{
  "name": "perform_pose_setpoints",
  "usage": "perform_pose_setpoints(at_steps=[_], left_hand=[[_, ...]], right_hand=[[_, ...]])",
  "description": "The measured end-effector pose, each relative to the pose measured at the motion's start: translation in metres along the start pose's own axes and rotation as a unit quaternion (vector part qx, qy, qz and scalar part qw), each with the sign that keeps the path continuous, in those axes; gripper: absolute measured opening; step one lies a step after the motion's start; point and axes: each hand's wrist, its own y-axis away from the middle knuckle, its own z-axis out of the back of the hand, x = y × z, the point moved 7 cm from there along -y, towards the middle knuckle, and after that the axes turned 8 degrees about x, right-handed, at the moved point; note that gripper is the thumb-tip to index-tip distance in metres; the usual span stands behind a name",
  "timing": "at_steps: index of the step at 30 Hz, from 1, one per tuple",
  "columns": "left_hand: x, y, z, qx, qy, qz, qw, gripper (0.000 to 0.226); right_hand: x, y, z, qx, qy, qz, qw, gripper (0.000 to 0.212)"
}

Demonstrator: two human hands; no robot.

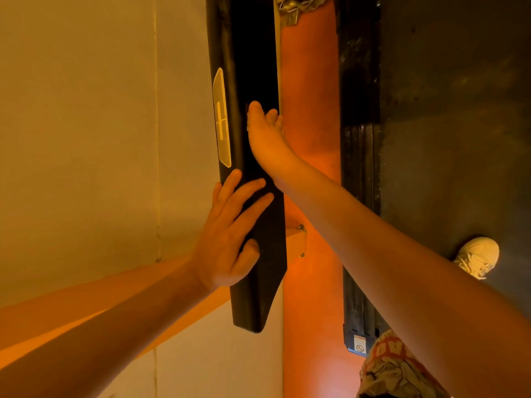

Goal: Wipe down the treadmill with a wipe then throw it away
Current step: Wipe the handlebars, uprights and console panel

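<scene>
Head view showed the treadmill's black handrail (253, 196) running lengthwise away from you, its rounded near end closest to your body and its far end leaving the top of the picture. Your right hand (265, 136) lay along the rail's inner edge, beyond your left hand, palm pressed to the rail with the fingers curled over the far side. A thin pale edge showed by the thumb, which might have been the wipe, but you could not tell; so whether that hand was clamped on a wipe or simply flat on the rail could not be read. Your left hand (230, 234) rested nearer to you on the same rail, fingers spread apart and flat on its top, thumb tucked against the inner side, holding nothing visible.

Just beyond the left fingertips, on the rail's outer face, sat a pale oval badge (221, 119). To the right of both hands lay the orange floor strip (310, 110), then the dark treadmill deck (448, 139), with your shoe (478, 257) on it.

Judging by this, the rail's long axis set the stroke: the right hand, being farther out, would have had to travel along it, toward you or away.
</scene>
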Motion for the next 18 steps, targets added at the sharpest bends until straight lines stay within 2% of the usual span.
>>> perform_pose_setpoints(at_steps=[4,10,18], left_hand=[[-0.003,0.004,0.002,0.039,-0.029,0.041,0.998,0.062],[-0.032,0.050,-0.013,0.049,-0.019,0.140,0.989,0.066],[-0.054,0.092,-0.047,0.008,-0.028,0.154,0.988,0.062]], right_hand=[[0.002,0.006,0.002,0.010,-0.008,0.003,1.000,0.069],[0.006,0.017,0.002,-0.008,-0.009,-0.008,1.000,0.067],[0.005,0.027,0.002,0.008,0.009,0.008,1.000,0.066]])
